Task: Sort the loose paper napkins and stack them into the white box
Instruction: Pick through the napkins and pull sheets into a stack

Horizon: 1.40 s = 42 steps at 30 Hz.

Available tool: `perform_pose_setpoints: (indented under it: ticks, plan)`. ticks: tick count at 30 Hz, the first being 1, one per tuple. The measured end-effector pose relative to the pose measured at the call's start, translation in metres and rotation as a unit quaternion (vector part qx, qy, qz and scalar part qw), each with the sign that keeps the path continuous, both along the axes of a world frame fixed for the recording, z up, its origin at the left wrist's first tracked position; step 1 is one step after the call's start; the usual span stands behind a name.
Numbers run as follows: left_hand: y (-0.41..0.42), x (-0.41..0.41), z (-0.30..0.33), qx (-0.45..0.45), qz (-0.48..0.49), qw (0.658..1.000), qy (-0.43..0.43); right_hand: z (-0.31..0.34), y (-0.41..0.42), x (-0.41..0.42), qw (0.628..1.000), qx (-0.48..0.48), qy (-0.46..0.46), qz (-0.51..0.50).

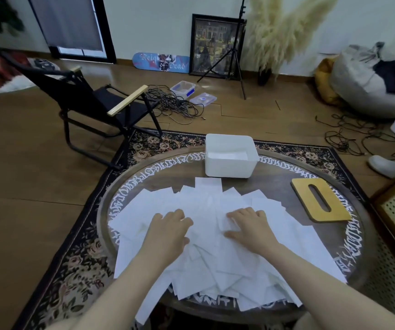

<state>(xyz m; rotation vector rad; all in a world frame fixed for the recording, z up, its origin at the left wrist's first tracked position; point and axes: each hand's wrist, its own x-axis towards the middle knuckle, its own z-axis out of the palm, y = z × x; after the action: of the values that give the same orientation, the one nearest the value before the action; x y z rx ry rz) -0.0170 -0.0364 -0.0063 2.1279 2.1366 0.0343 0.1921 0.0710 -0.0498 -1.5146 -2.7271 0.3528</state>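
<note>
Covering the round table (287, 186) just in front of the white box (230, 166), loose napkins (206, 203) lie scattered; the box holds a few. My left hand (168, 231) and right hand (249, 226) rest on them, fingers loosely curled.

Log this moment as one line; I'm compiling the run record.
stage: gathering | left hand: on loose white paper napkins | right hand: on pile | white plastic box: some napkins inside | slotted wooden lid: off, beside box
</note>
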Motion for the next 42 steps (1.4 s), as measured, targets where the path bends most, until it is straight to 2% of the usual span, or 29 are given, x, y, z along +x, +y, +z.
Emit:
perform_pose_setpoints:
  ticks: [3,11,15,21,23,26,28,31,37,42]
  plan:
    - [-0.005,0.003,-0.005,-0.001,-0.008,1.000,0.001,0.003,-0.001,0.002,0.998,0.054,0.044,0.006]
    - [0.000,0.019,-0.009,-0.006,-0.019,0.997,-0.075,0.015,-0.022,0.015,0.976,0.066,0.204,-0.035]
    - [0.010,0.035,-0.010,0.020,-0.016,0.987,-0.158,0.027,-0.039,0.021,0.949,0.003,0.313,-0.042]
    - [0.018,0.049,-0.012,0.020,0.016,0.953,-0.303,0.044,-0.056,0.022,0.913,-0.121,0.383,-0.068]
    - [0.018,0.050,-0.013,-0.002,0.053,0.931,-0.361,0.045,-0.055,0.024,0.895,-0.144,0.412,-0.094]
    - [0.017,0.049,-0.012,-0.014,0.096,0.889,-0.447,0.046,-0.053,0.028,0.845,-0.205,0.472,-0.142]
    - [0.018,0.048,-0.009,-0.018,0.132,0.853,-0.505,0.045,-0.053,0.030,0.831,-0.238,0.479,-0.153]
    - [0.017,0.046,-0.007,-0.033,0.173,0.808,-0.563,0.045,-0.053,0.029,0.835,-0.258,0.461,-0.152]
    - [0.014,0.050,-0.004,-0.057,0.203,0.782,-0.587,0.041,-0.051,0.024,0.837,-0.272,0.443,-0.172]
    - [0.015,0.045,-0.001,-0.034,0.231,0.768,-0.596,0.034,-0.040,0.033,0.857,-0.231,0.399,-0.231]
